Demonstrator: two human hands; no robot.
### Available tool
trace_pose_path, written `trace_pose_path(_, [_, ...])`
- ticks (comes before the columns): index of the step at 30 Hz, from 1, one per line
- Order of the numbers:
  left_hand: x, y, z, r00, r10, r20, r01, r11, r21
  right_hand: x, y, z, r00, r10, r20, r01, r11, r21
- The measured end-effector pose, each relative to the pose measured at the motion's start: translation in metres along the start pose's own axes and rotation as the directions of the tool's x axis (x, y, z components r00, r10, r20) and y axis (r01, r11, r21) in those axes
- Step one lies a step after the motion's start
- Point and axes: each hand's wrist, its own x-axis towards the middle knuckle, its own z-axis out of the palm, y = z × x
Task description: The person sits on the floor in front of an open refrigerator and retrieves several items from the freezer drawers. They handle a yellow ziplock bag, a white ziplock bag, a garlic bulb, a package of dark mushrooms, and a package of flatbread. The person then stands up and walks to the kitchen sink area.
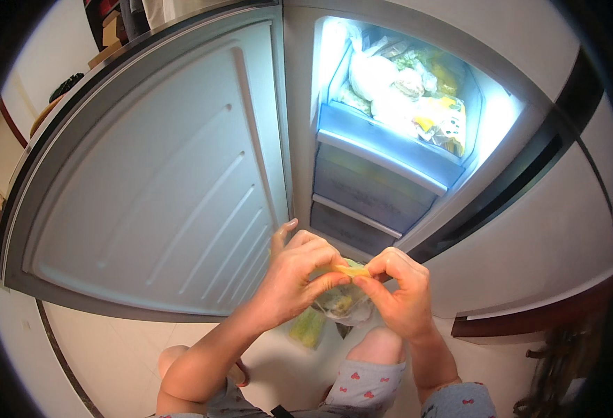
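Both hands pinch the yellow top edge of a clear plastic bag (346,306), low in front of the freezer. My left hand (296,279) grips that edge between thumb and index finger, its other fingers lifted. Close beside it, my right hand (402,289) has its thumb and bent fingers closed on the same edge. Pale, greenish-yellow contents show through the bag, but I cannot make out what they are. Below and to the left, a yellow-green bundle (308,327) rests near the floor, partly hidden by my left hand and the bag.
The freezer door (153,181) stands wide open on the left. A lit top drawer (390,143) is filled with white and clear bags and a yellow-and-white packet (442,122). Two closed drawers (369,188) sit beneath it. Dark reddish wood (543,310) lies at the right.
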Motion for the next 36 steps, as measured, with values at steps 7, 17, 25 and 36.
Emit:
trace_pose_path(7, [-0.014,-0.035,-0.005,0.992,-0.129,-0.017,0.13,0.986,0.1,-0.006,-0.012,-0.035,0.985,0.114,-0.132,-0.066,0.944,0.323])
trace_pose_path(17, [0.008,0.007,-0.001,0.991,0.13,0.028,-0.126,0.985,-0.119,-0.011,-0.008,-0.033,0.99,0.128,0.057,-0.14,0.932,0.334])
trace_pose_path(25, [-0.009,-0.046,0.021,0.994,0.055,0.098,-0.062,0.996,0.067,-0.026,0.006,-0.03,0.973,0.225,-0.042,-0.181,0.869,0.461])
trace_pose_path(36, [-0.031,-0.073,0.024,0.918,-0.32,0.235,0.392,0.827,-0.404,-0.012,0.002,-0.087,0.939,0.072,-0.337,0.242,0.559,0.793])
